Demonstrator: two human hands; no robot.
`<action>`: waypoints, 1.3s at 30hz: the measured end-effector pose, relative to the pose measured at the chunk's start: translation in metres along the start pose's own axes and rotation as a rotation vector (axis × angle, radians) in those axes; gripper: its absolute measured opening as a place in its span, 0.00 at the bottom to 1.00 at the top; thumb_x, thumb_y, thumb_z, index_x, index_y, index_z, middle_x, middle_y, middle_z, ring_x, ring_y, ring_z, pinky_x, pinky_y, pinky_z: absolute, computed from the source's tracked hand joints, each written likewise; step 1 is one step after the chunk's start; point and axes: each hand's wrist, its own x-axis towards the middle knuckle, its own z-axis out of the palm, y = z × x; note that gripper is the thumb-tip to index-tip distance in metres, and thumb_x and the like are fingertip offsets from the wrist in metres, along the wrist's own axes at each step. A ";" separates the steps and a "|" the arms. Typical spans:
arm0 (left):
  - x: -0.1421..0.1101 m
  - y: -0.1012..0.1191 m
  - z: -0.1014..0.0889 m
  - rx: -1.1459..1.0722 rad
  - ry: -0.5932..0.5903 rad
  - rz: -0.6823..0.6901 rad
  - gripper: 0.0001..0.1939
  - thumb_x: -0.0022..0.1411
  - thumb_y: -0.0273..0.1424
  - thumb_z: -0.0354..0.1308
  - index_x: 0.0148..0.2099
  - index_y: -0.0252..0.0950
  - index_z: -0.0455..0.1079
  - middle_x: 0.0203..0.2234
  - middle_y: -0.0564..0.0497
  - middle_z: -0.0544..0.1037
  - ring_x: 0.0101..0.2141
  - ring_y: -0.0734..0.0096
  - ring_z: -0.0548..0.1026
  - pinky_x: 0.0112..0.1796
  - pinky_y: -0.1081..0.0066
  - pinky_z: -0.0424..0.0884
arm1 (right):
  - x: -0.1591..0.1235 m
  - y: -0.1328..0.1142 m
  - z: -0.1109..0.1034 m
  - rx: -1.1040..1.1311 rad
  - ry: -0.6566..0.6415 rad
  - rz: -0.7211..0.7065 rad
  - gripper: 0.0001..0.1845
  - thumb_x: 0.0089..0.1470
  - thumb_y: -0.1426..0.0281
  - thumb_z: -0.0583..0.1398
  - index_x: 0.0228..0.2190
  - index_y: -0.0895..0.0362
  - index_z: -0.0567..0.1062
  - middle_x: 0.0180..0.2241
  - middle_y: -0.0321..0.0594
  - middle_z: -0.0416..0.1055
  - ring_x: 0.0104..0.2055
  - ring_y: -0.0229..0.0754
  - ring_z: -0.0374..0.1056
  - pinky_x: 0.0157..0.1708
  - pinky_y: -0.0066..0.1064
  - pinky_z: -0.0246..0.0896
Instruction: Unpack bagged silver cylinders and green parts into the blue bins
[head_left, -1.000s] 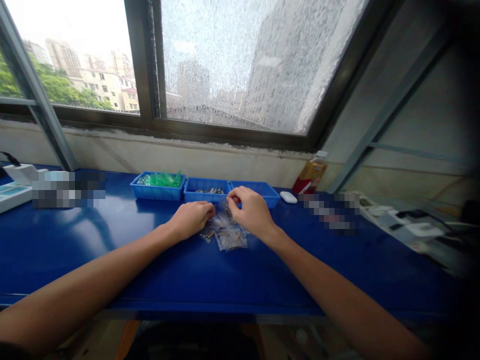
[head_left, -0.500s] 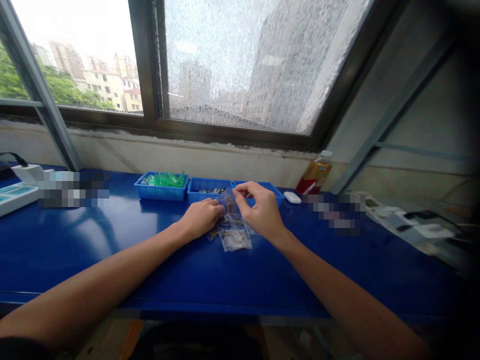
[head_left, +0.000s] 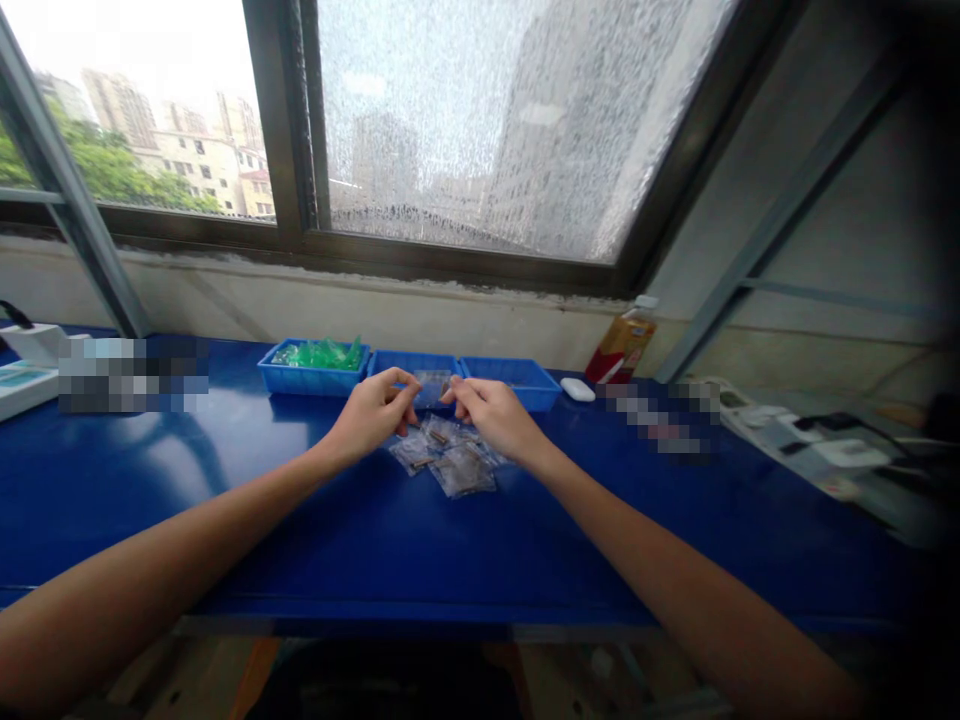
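Note:
Between my hands, in front of the middle bin, a small clear plastic bag [head_left: 432, 386] is held up off the table. My left hand [head_left: 375, 408] pinches its left side with thumb and finger. On the opposite side, my right hand [head_left: 495, 415] has closed its fingertips on the bag's edge. What the raised bag contains is too small to make out. Below them, a pile of similar clear bags [head_left: 463, 470] lies on the blue table, several with small brownish metal parts inside.
A blue bin [head_left: 313, 382] with green and clear pieces stands back left. Beside it are a middle blue bin [head_left: 382, 367], partly hidden, and a right blue bin [head_left: 536, 398]. A white oval case [head_left: 577, 390] and a drink bottle [head_left: 622, 345] stand to the right.
Half a second ago a bag was at my right fingertips, with my left hand low at the pile. My left hand has risen, and both hands now hold a bag by its sides.

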 end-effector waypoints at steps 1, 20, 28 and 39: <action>-0.002 0.000 0.003 0.012 -0.022 0.030 0.12 0.61 0.37 0.47 0.39 0.34 0.63 0.18 0.54 0.71 0.16 0.77 0.69 0.19 0.78 0.64 | 0.000 -0.001 0.002 0.126 -0.040 0.069 0.27 0.56 0.54 0.45 0.25 0.61 0.73 0.18 0.37 0.65 0.21 0.35 0.60 0.22 0.27 0.53; 0.002 -0.001 -0.003 0.052 0.085 0.164 0.20 0.60 0.35 0.50 0.52 0.32 0.61 0.37 0.46 0.73 0.35 0.70 0.72 0.34 0.71 0.69 | -0.009 -0.002 0.006 -0.236 0.006 -0.263 0.11 0.54 0.71 0.49 0.22 0.57 0.65 0.20 0.33 0.63 0.23 0.34 0.58 0.24 0.26 0.48; -0.003 0.001 -0.001 0.167 -0.013 0.246 0.10 0.59 0.33 0.52 0.37 0.32 0.71 0.33 0.48 0.76 0.34 0.70 0.72 0.33 0.73 0.68 | -0.010 -0.001 0.007 -0.308 0.006 -0.277 0.10 0.55 0.69 0.50 0.25 0.58 0.67 0.23 0.35 0.66 0.25 0.35 0.59 0.25 0.26 0.49; -0.007 0.013 0.003 0.173 0.062 0.226 0.09 0.58 0.31 0.52 0.38 0.32 0.72 0.31 0.48 0.77 0.30 0.72 0.72 0.29 0.74 0.65 | -0.011 -0.008 0.007 -0.299 0.027 -0.327 0.08 0.52 0.76 0.48 0.29 0.58 0.66 0.25 0.37 0.67 0.27 0.36 0.63 0.29 0.26 0.53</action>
